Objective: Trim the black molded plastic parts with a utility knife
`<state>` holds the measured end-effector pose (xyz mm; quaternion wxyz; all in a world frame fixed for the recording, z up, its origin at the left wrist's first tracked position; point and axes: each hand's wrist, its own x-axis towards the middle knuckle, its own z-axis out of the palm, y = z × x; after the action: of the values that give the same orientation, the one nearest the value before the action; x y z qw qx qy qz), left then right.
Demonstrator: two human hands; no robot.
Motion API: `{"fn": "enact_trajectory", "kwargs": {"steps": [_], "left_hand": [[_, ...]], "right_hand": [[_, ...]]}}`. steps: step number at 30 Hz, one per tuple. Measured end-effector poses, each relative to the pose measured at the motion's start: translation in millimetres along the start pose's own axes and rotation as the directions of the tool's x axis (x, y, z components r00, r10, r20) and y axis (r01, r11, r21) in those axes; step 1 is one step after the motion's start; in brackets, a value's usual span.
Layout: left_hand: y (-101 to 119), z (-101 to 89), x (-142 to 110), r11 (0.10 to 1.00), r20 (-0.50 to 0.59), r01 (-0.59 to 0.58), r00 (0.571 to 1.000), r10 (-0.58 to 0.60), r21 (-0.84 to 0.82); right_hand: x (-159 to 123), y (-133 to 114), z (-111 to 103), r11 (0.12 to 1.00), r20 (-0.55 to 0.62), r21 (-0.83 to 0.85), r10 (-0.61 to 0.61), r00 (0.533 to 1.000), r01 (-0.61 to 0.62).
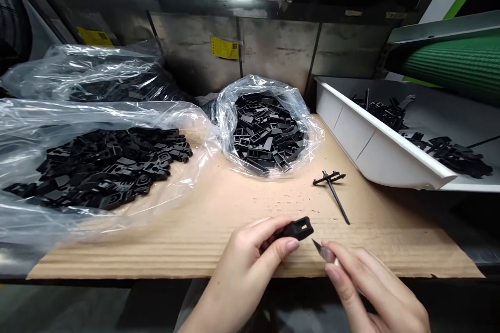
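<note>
While both bare hands work just above the near edge of a sheet of tan corrugated cardboard point(219, 250), the left hand point(241, 268) firmly pinches a small black moulded plastic part with a rectangular slot point(300, 229) between thumb and fingers. The right hand point(365, 286) grips a slim craft knife with a pointed silver blade point(322, 251), its tip just beside the part and seemingly not touching it. Tiny black plastic shavings point(273, 209) dot the cardboard beyond the hands, and a black plastic runner with a long thin stem point(336, 195) lies alone toward its right side. Heaps of similar black parts fill clear plastic bags: a wide bag point(97, 112) on the cardboard's left, a round bag point(223, 114) at its far edge, and another bag point(94, 57) beyond its far left corner. Past the cardboard's right edge, a white angled plastic tray point(351, 135) holds a smaller pile of black pieces point(449, 156). Far more parts lie in the bags than in the tray.
</note>
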<state>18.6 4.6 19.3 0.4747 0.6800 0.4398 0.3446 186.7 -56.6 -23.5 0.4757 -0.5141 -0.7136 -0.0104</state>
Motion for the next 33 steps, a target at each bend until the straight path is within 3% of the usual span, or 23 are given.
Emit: {"fn": "enact_trajectory", "kwargs": {"steps": [3,6,9,12,17,23,26,33], "left_hand": [[-2.2,0.8,-1.6,0.996,-0.045,-0.009,0.999,0.005,-0.086],[-6.7,0.9,-2.6,0.996,-0.120,-0.077,0.990,0.070,-0.051],[-12.8,1.3,-5.1,0.988,-0.162,-0.147,0.975,0.152,0.044],[-18.8,4.7,-8.0,0.961,-0.179,-0.206,0.954,0.239,0.186],[-23.1,11.3,-6.9,0.842,-0.070,-0.306,0.925,0.373,0.445],[-20.2,11.8,-4.0,0.799,-0.037,-0.268,0.940,0.339,0.538],[-19.7,11.2,-4.8,0.806,-0.031,-0.255,0.947,0.320,0.534],[-21.2,10.4,-5.6,0.830,-0.040,-0.237,0.954,0.297,0.504]], "right_hand": [[5.6,-1.5,7.0,0.995,0.046,-0.068,-0.064,0.997,0.067],[9.0,-3.2,6.2,0.998,0.076,-0.054,-0.035,0.996,0.039],[8.6,-2.7,-0.8,0.999,0.087,-0.013,0.037,0.995,-0.036],[7.4,0.6,-8.9,0.997,0.159,-0.081,0.013,0.987,0.000],[10.1,6.3,-17.0,0.967,0.270,-0.253,0.062,0.961,0.009],[16.7,8.0,-19.0,0.954,0.385,-0.297,0.082,0.919,0.039],[21.4,8.5,-15.7,0.953,0.395,-0.303,0.129,0.910,-0.003],[29.6,10.1,-9.9,0.949,0.417,-0.316,0.120,0.901,0.020]]}}
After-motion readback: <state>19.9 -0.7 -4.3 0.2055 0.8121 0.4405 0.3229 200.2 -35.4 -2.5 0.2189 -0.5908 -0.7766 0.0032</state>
